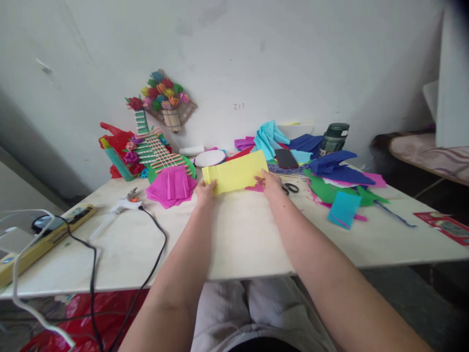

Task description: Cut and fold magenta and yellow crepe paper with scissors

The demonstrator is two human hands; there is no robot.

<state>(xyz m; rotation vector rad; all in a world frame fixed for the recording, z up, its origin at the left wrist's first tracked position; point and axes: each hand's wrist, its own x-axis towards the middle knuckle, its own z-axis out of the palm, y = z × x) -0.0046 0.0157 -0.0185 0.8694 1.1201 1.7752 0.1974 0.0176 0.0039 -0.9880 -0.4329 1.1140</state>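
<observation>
A strip of yellow paper (pixel 238 172) is stretched between my two hands, just above the white table. My left hand (pixel 205 190) pinches its left end, where a narrow fold shows. At the other end, my right hand (pixel 269 183) grips the lower right corner between thumb and fingers. Close by my right hand lie black-handled scissors (pixel 291 187), partly hidden by the hand. To the left of my left hand sits a pile of magenta paper pieces (pixel 171 187).
A white glue gun (pixel 126 203) and its black cord lie at left, near a yellow power strip (pixel 73 221). Coloured paper (pixel 337 168), a phone (pixel 286 158) and a dark green bottle (pixel 334 139) crowd the back right. A stick guitar craft (pixel 157 149) leans at back left.
</observation>
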